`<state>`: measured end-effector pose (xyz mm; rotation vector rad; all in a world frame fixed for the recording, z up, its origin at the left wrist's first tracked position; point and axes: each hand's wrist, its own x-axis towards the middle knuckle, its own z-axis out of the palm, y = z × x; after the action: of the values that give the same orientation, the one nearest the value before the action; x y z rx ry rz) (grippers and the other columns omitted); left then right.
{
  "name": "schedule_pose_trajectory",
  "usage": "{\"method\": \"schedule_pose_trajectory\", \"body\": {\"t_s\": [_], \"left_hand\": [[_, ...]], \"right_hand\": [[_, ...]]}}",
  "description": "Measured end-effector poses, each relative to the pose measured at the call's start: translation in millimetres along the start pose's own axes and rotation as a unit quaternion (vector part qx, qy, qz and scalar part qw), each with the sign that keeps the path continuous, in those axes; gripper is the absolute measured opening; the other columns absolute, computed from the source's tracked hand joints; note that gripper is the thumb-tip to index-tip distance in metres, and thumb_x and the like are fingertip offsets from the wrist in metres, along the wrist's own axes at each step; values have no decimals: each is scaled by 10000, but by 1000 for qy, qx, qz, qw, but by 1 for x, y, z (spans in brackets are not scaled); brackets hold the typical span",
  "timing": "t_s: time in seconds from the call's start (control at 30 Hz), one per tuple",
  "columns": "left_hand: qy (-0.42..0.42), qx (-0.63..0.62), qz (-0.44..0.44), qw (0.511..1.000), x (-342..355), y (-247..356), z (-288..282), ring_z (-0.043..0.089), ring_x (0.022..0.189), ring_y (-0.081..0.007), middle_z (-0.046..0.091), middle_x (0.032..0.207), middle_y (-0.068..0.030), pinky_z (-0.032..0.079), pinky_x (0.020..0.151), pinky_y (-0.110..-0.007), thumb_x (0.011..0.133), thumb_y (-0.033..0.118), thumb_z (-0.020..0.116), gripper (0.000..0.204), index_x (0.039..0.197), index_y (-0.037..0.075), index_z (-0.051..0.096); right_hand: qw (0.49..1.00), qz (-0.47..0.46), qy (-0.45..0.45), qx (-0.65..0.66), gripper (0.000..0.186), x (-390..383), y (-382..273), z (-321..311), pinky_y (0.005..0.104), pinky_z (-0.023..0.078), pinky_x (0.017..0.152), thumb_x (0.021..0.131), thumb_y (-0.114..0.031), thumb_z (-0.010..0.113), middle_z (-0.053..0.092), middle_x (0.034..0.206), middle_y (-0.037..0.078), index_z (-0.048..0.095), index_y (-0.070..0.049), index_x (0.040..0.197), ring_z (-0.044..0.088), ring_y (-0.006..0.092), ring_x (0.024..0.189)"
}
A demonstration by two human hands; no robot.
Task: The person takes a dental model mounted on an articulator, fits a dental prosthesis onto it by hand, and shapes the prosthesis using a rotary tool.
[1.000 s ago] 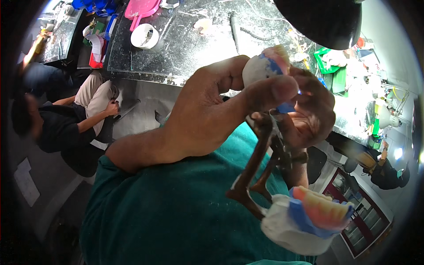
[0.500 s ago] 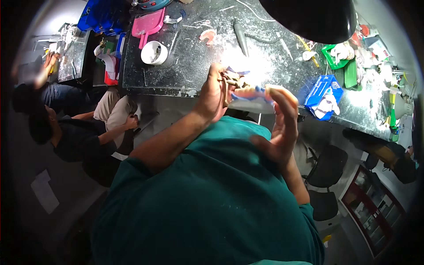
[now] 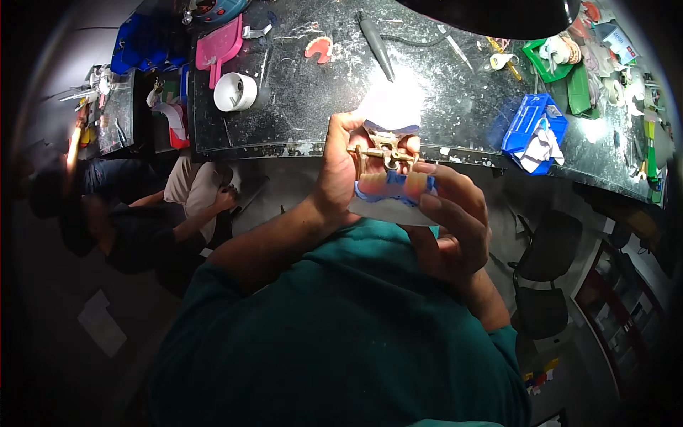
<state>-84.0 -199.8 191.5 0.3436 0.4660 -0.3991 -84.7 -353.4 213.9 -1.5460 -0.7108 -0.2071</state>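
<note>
A brass dental articulator (image 3: 388, 152) is held up in front of the bench edge. My left hand (image 3: 333, 174) is closed round its left side, with the thumb near the top. Attached below the brass frame is a dental model (image 3: 398, 212) with a pale base, bearing a row of artificial teeth (image 3: 373, 183) set in blue wax (image 3: 388, 197). My right hand (image 3: 461, 217) grips the model's right end, fingers bent over the teeth and blue wax there. The thumb is partly hidden below the base.
On the dark bench (image 3: 299, 92) lie a handpiece (image 3: 377, 48), a pink denture (image 3: 319, 49), a white cup (image 3: 235, 92) and a pink dustpan (image 3: 220, 47). A blue bin (image 3: 535, 134) stands right, beneath a black lamp (image 3: 498, 14). A co-worker (image 3: 142, 220) sits at left.
The articulator has turned, so its brass frame and the teeth in blue wax now show broadly. My right hand has moved lower and its fingers have closed in on the model.
</note>
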Motion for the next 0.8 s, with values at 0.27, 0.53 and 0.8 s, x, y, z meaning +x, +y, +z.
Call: {"method": "schedule_pose_trajectory", "body": {"t_s": [0.27,0.53,0.8], "left_hand": [[-12,19,5,1000,-3,8,3,628,871,-235,615,974,-135,527,785,-368,924,416,327,513,1138,-9,518],[-54,237,-13,970,15,43,-31,601,1032,-246,566,1213,-212,451,954,-347,808,195,557,529,1248,-92,489],[-129,327,-73,933,9,46,-23,631,902,-222,664,944,-175,476,860,-307,786,197,598,382,1050,-78,614]], "right_hand": [[999,26,-16,30,366,5,-7,-1,377,514,833,752,41,683,592,1182,203,623,-72,1095,610,301,1015],[981,113,-92,125,301,9,-31,-14,389,500,843,804,25,642,573,1190,240,598,-59,1089,590,318,1027],[795,403,49,450,203,7,-51,-31,378,517,796,875,-194,586,525,1106,232,589,-89,1049,589,302,950]]}}
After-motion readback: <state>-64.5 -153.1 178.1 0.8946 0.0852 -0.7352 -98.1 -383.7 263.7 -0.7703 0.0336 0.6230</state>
